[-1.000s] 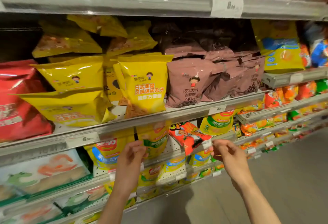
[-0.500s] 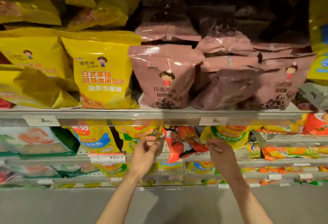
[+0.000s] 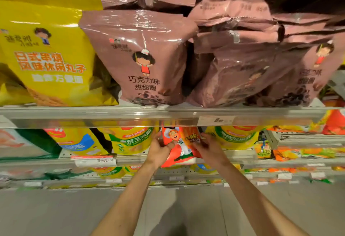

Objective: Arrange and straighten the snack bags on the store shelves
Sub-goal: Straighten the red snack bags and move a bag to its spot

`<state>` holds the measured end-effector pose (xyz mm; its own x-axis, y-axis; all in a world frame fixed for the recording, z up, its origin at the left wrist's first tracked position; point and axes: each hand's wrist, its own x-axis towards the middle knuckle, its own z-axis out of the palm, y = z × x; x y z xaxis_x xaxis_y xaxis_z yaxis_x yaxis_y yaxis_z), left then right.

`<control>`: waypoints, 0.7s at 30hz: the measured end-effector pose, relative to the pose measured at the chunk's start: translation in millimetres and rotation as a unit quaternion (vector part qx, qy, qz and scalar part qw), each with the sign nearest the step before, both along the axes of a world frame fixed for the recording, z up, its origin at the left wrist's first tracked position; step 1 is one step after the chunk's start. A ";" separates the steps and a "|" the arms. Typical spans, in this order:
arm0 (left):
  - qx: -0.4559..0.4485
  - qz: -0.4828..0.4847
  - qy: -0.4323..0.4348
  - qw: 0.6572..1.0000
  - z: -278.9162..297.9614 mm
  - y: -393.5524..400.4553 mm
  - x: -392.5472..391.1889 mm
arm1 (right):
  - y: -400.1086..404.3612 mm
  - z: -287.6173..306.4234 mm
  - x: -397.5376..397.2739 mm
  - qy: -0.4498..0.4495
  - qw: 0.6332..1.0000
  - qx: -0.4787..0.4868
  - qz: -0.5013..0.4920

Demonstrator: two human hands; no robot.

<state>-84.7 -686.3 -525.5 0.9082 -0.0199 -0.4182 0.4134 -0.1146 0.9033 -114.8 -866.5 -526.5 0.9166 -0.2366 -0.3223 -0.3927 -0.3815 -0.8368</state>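
Observation:
An orange-red snack bag (image 3: 183, 142) with a cartoon chef stands on the second shelf, just under the upper shelf's rail. My left hand (image 3: 158, 151) grips its left edge, thumb across the front. My right hand (image 3: 210, 148) grips its right edge. Yellow-green corn snack bags (image 3: 130, 140) flank it on the left, and more of them (image 3: 233, 136) on the right. On the shelf above stand a yellow bag (image 3: 50, 58) and a mauve chocolate-ring bag (image 3: 141, 58), with several slumped mauve bags (image 3: 252, 67) to the right.
The upper shelf rail (image 3: 112, 118) carries a price tag (image 3: 216, 120) right above my hands. A green-and-white pack (image 3: 24, 142) lies at far left. Orange packets (image 3: 298, 153) fill the right of the lower shelves. Grey floor (image 3: 56, 213) lies below.
The view has moved closer and squarer to the shelves. Both hands, earlier spread apart at the second shelf, have closed in and taken hold of the orange-red bag's two sides.

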 end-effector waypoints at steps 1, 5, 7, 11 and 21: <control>-0.001 0.001 0.000 1.000 0.7 -1.1 -0.2 | -1.9 2.4 -1.5 0.004 1.000 0.006 -0.002; -0.001 -0.023 -0.020 1.000 0.0 -2.3 -1.0 | -13.1 11.6 -8.0 0.025 0.998 0.052 0.017; -0.012 -0.038 -0.008 0.999 2.0 -0.9 -5.6 | -17.6 10.4 -8.2 0.024 0.998 0.047 0.029; -0.018 -0.047 0.003 0.999 2.6 2.6 -16.6 | -16.3 16.0 -6.6 0.022 0.998 0.054 0.014; -0.008 0.001 -0.023 1.000 5.0 5.8 -47.3 | -14.5 25.8 -41.1 0.008 0.994 0.101 0.043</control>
